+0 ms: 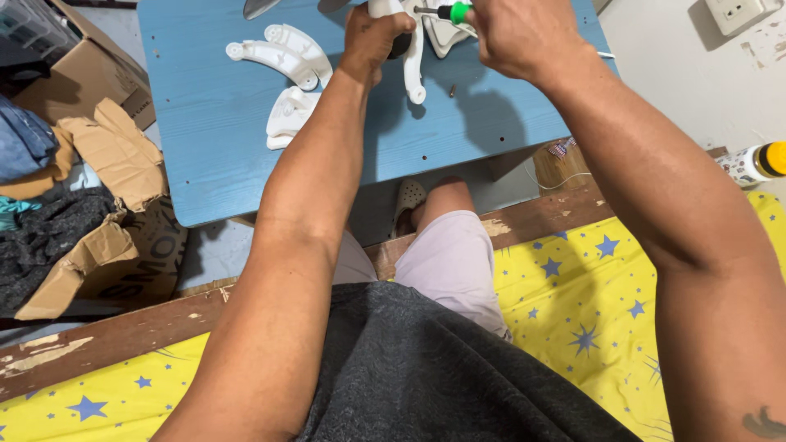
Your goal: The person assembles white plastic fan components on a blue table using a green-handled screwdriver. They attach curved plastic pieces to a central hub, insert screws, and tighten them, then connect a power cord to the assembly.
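Left hand (372, 37) grip closed around white plastic handle part (385, 8) over the blue wooden counter (213, 123). Right hand (520, 33) grip closed on green-collared screwdriver (449, 11) — just right of it. Curved white plastic pieces (278, 57) lie left — apart.

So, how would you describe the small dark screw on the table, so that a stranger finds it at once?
Start at the blue wooden table and look below the right hand, which holds the green-handled screwdriver. Just right of the lower end of the long white plastic part lies the small dark screw. It is the only tiny dark piece there; its neighbours are large, white and curved.
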